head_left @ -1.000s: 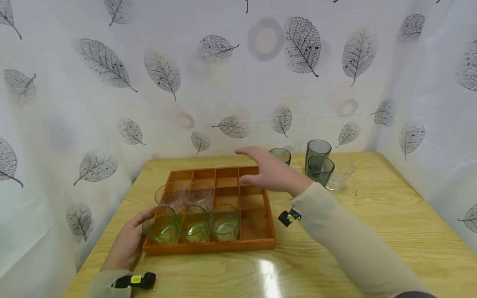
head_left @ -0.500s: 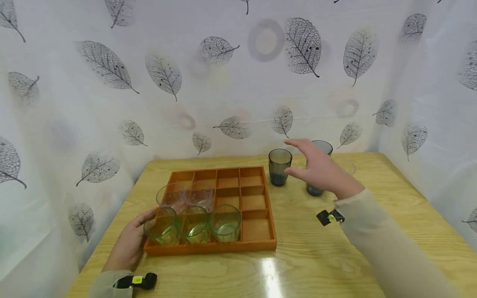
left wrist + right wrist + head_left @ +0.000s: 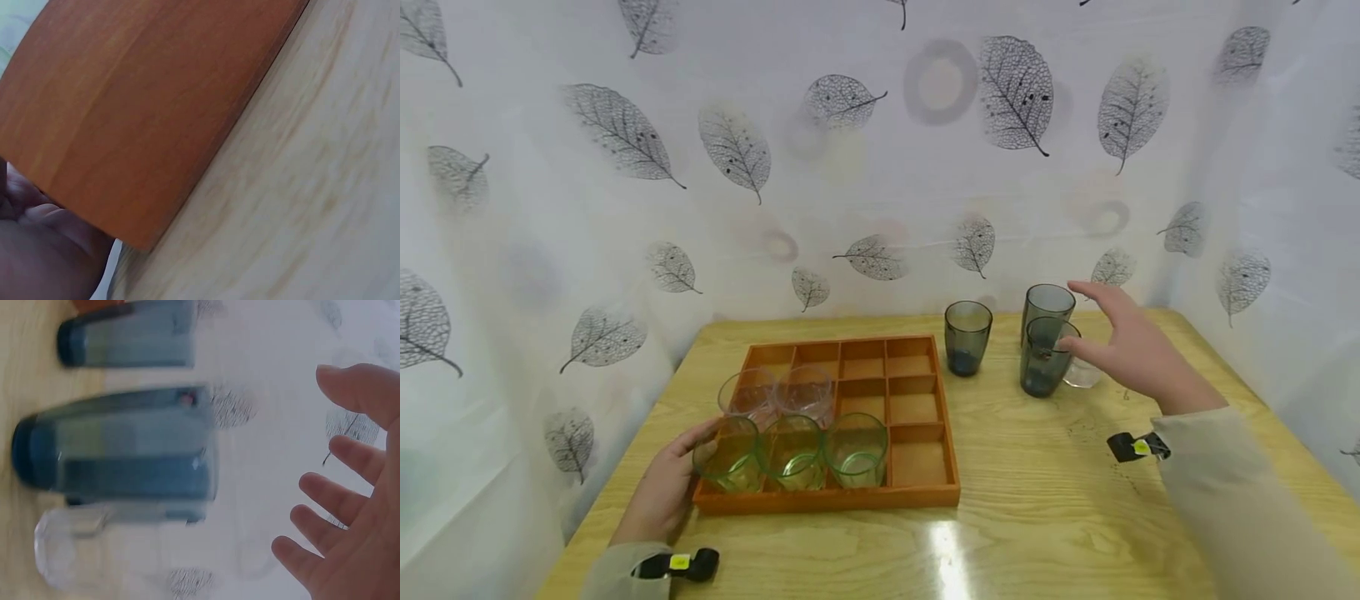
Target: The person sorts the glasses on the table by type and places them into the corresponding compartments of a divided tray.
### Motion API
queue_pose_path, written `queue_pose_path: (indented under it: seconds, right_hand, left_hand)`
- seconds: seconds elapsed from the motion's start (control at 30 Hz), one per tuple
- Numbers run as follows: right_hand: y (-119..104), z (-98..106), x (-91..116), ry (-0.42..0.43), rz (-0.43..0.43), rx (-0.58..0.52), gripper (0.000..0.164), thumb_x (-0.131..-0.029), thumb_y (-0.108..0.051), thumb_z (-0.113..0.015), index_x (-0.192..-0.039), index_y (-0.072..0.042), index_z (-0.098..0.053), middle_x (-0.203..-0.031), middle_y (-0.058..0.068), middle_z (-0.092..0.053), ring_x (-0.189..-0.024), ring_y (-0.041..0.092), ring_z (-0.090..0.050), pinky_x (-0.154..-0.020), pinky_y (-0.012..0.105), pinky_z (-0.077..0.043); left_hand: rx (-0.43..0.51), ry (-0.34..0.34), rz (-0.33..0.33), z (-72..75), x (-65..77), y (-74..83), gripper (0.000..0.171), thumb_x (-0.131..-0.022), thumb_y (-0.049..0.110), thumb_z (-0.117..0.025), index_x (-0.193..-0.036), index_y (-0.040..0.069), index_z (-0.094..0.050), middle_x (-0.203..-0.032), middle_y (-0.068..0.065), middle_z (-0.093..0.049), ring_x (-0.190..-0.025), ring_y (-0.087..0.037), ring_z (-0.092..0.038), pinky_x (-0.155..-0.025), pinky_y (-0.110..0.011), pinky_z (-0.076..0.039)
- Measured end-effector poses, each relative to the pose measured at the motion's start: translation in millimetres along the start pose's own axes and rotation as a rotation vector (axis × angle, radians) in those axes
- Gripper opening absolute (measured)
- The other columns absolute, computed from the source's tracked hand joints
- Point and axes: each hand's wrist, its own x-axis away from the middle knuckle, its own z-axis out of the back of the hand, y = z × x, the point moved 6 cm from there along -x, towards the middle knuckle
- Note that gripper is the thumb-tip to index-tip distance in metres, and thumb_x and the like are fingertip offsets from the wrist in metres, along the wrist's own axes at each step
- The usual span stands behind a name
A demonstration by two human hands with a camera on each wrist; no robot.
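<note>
At the left wall of a divided wooden tray (image 3: 827, 498), my left hand (image 3: 662, 479) grips the side, its fingertips partly hidden behind glasses. In the left wrist view, part of that hand (image 3: 50, 250) lies against the tray's wall (image 3: 144, 125). The tray holds three green glasses (image 3: 857, 450) in its front row and two clear glasses (image 3: 805, 392) behind them. My right hand (image 3: 1131, 346) is raised with fingers spread, holding nothing. Just left of it stand two smoky grey glasses (image 3: 1045, 367), one before the other, and a clear glass (image 3: 1081, 373) partly hidden by the hand.
Another grey glass (image 3: 967, 337) stands between the tray and the grey pair. Several tray compartments on the right and at the back show bare wood. A leaf-patterned curtain (image 3: 880, 167) hangs behind and beside the wooden table (image 3: 1022, 500).
My right hand has moved right from above the tray, past the single grey glass, to beside the grey pair and clear glass. The left hand and the tray have stayed in place.
</note>
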Motion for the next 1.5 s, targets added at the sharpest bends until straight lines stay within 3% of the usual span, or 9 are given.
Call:
queue_pose_path:
  seconds: [0.33,0.57,0.73,0.83,1.0,1.17,1.37,1.5]
  right_hand:
    - [61.2,-2.5,14.6,0.083,-0.043,-0.025,0.082,-0.098,-0.036,-0.068,-0.164,-0.021,-0.021,-0.163,0.023,-0.02,-0.143,0.054,-0.02,-0.104,0.077,-0.019]
    - [85.2,-21.1,14.7,0.116,-0.074,-0.071,0.078,-0.101,-0.031,-0.064,-0.164,-0.016,-0.02,-0.162,0.026,-0.02,-0.138,0.057,-0.025,-0.099,0.076,-0.026]
    - [93.8,-29.4,12.1,0.147,-0.065,-0.055,0.076,-0.1,-0.025,-0.063,-0.163,-0.012,-0.022,-0.16,0.028,-0.022,-0.136,0.057,-0.029,-0.098,0.077,-0.027]
    - [96.0,-32.0,10.1,0.157,-0.064,-0.059,0.078,-0.099,-0.024,-0.064,-0.163,-0.012,-0.021,-0.162,0.027,-0.02,-0.14,0.055,-0.023,-0.102,0.077,-0.023]
    - [100.9,-39.0,5.6,0.134,-0.061,-0.076,0.08,-0.099,-0.026,-0.065,-0.163,-0.012,-0.02,-0.164,0.026,-0.013,-0.146,0.054,-0.013,-0.106,0.078,-0.015]
    - [106.4,-44.3,2.5,0.142,-0.058,-0.052,0.075,-0.1,-0.028,-0.065,-0.162,-0.012,-0.025,-0.164,0.027,-0.012,-0.144,0.057,-0.014,-0.103,0.08,-0.016]
    - [110.8,-49.1,1.5,0.169,-0.074,-0.046,0.072,-0.102,-0.032,-0.062,-0.161,-0.011,-0.027,-0.163,0.028,-0.012,-0.143,0.058,-0.015,-0.104,0.079,-0.017]
    - [111.4,-49.2,2.2,0.188,-0.099,-0.039,0.075,-0.101,-0.034,-0.063,-0.162,-0.009,-0.026,-0.163,0.029,-0.013,-0.142,0.059,-0.016,-0.104,0.079,-0.018]
  left_hand:
    - [-0.012,0.001,0.029,-2.6,0.5,1.9,0.068,-0.103,0.037,-0.06,-0.159,0.01,-0.034,-0.157,-0.004,-0.034,-0.124,-0.001,-0.047,-0.098,-0.02,-0.044]
    - [-0.003,0.006,0.023,-1.8,-0.4,0.4,0.066,-0.103,0.034,-0.06,-0.159,0.009,-0.034,-0.154,0.0,-0.038,-0.123,0.0,-0.047,-0.098,-0.019,-0.043]
    - [0.0,0.001,0.008,-0.9,-1.1,-0.2,0.065,-0.103,0.034,-0.061,-0.158,0.009,-0.037,-0.141,0.011,-0.05,-0.12,0.0,-0.052,-0.097,-0.02,-0.045]
    - [0.0,-0.003,0.011,0.1,-1.5,-0.2,0.066,-0.102,0.036,-0.061,-0.158,0.01,-0.037,-0.139,0.013,-0.051,-0.12,-0.001,-0.053,-0.097,-0.022,-0.046]
    - [-0.021,-0.013,0.036,0.1,-1.5,-1.0,0.067,-0.102,0.039,-0.06,-0.159,0.013,-0.035,-0.152,0.003,-0.04,-0.127,-0.002,-0.045,-0.098,-0.019,-0.044]
    - [-0.026,-0.024,0.033,-1.6,-1.4,-1.2,0.067,-0.103,0.039,-0.059,-0.159,0.011,-0.035,-0.157,-0.002,-0.034,-0.13,-0.003,-0.042,-0.099,-0.018,-0.042]
    - [-0.006,-0.033,0.015,-1.3,0.4,0.4,0.066,-0.103,0.037,-0.06,-0.159,0.012,-0.036,-0.139,0.014,-0.05,-0.121,0.001,-0.051,-0.097,-0.021,-0.046]
    - [0.003,-0.04,0.016,-1.7,0.9,1.4,0.066,-0.103,0.036,-0.059,-0.159,0.012,-0.035,-0.134,0.02,-0.053,-0.121,0.002,-0.051,-0.097,-0.02,-0.046]
